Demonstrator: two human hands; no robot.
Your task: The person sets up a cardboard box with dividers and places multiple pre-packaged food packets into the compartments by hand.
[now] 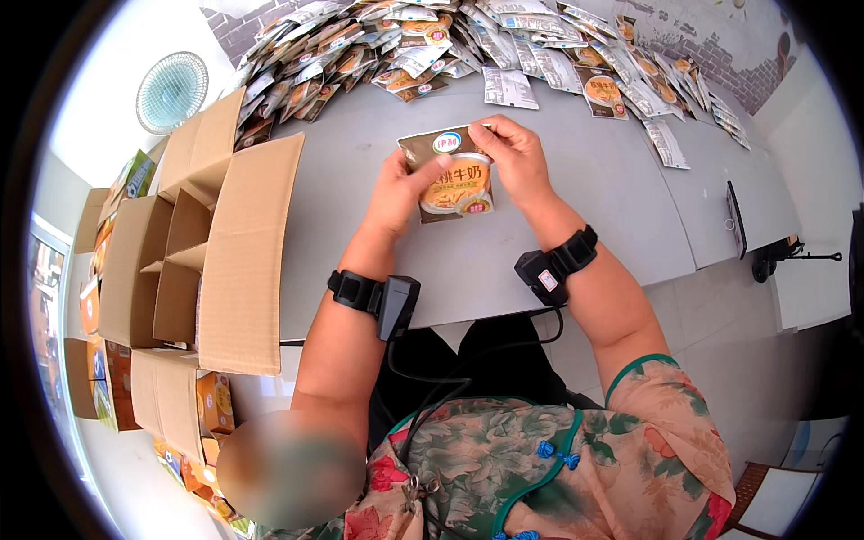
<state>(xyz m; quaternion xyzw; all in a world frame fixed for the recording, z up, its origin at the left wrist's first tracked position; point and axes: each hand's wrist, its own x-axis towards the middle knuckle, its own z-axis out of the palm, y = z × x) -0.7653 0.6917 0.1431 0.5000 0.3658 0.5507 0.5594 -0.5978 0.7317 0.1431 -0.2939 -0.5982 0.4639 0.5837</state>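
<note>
I hold a flat brown food pouch (pixel 457 184) with a bowl picture on its front, just above the grey table (pixel 585 207). My left hand (pixel 400 184) grips its left edge, thumb on the front. My right hand (pixel 515 153) pinches its top right corner. Both wrists carry black strapped devices with a cable running down to my body.
A big heap of similar pouches (pixel 468 45) covers the far side of the table. An open cardboard box (pixel 193 252) stands at my left, with more boxes and orange packs beside it. A round fan (pixel 171 90) stands at far left. A dark flat device (pixel 735 216) lies at the table's right edge.
</note>
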